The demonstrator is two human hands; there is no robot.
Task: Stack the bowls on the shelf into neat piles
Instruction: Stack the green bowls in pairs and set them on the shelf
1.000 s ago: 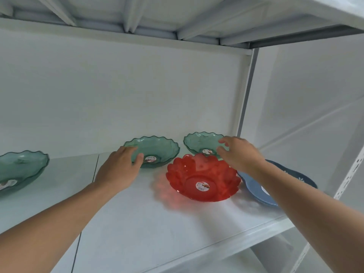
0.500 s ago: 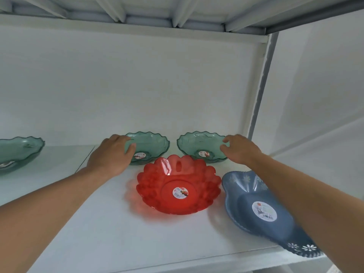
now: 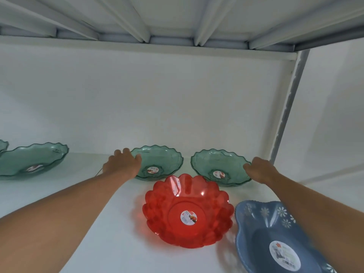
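Two clear green scalloped bowls stand side by side at the back of the white shelf [image 3: 118, 223]. My left hand [image 3: 123, 164] rests on the left rim of the middle green bowl [image 3: 163, 160], fingers curled over its edge. My right hand [image 3: 260, 169] grips the right rim of the right green bowl [image 3: 214, 164]. In front of them sits a red flower-shaped bowl [image 3: 187, 211]. A blue bowl with white flower marks [image 3: 262, 229] lies at the front right, partly under my right forearm. A third green bowl [image 3: 33, 160] stands far left.
The edge of another green bowl [image 3: 3, 144] shows at the far left border. A grey upright post [image 3: 289, 107] closes the shelf on the right, and the ribbed underside of the shelf above [image 3: 177, 18] hangs close overhead.
The view has shifted so more of the shelf shows. Both hands have reached farther back and now sit on the rims of the two green bowls; no bowl has moved.
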